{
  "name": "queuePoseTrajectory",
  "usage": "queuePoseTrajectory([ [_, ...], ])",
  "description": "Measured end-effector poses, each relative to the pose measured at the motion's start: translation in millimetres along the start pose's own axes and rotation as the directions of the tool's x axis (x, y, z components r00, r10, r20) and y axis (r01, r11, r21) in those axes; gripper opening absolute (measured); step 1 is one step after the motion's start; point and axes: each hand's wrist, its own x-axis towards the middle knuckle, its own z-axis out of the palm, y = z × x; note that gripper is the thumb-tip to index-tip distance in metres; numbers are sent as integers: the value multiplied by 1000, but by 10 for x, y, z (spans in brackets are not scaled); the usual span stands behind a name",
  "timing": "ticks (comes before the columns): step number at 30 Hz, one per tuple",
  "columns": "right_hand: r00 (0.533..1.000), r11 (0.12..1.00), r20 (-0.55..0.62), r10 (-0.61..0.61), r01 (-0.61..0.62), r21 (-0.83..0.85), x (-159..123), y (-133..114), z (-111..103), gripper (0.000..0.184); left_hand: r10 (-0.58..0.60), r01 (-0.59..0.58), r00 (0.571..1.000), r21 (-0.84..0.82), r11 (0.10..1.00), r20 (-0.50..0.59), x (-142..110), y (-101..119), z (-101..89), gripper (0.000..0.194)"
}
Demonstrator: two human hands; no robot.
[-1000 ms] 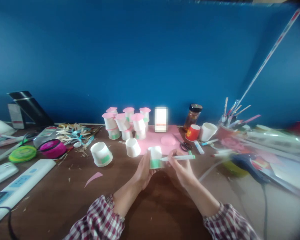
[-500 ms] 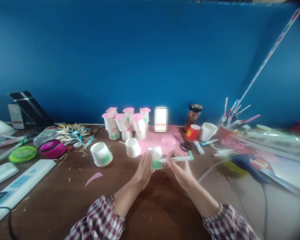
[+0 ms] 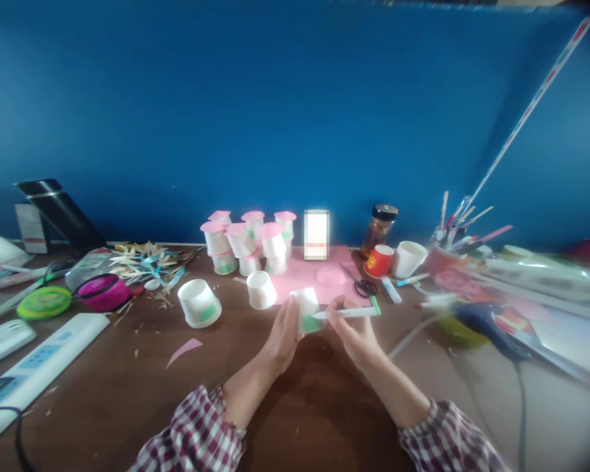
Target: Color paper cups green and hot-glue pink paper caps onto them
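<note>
My left hand (image 3: 282, 335) holds a small white paper cup (image 3: 305, 307) upside down over the brown table (image 3: 128, 387); the cup has a green patch low on its side. My right hand (image 3: 351, 334) grips a white marker with a green cap (image 3: 349, 313), lying nearly level, its tip touching the green patch. Two more upturned white cups (image 3: 199, 303) (image 3: 261, 289) stand to the left. Behind them is a cluster of white cups with pink tops (image 3: 248, 241).
Pink paper (image 3: 319, 274) with scissors (image 3: 361, 283) lies behind my hands. A red cup (image 3: 379, 260), white cup (image 3: 409, 258), jar (image 3: 379, 229) and pen holder (image 3: 447, 246) stand right. Power strips (image 3: 34, 364), tape rolls (image 3: 103, 292) and paper scraps (image 3: 147, 262) lie left.
The marker has shifted slightly left and down, its tip now on the green patch. The cup has tilted a little in my left hand.
</note>
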Motion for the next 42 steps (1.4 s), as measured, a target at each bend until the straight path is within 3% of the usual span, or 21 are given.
queuePoseTrajectory([
  [22, 1000, 1000, 5, 0, 0, 5, -6, 20, 15, 18, -11, 13, 1000, 68, 998, -29, -17, -26, -24, 41],
  [31, 998, 1000, -55, -26, 26, -4, 21, 72, -46, 20, -51, 49, 998, -46, 998, -44, 1, -21, -32, 37],
  [37, 998, 997, -4, 56, -55, 53, 8, 34, -22, 24, -46, 45, 999, -106, 993, -12, 17, 0, -35, 42],
  [42, 999, 998, -14, 42, -41, 56, 4, 10, -19, 24, -64, 62, 998, -107, 992, -12, 14, -2, -29, 44],
])
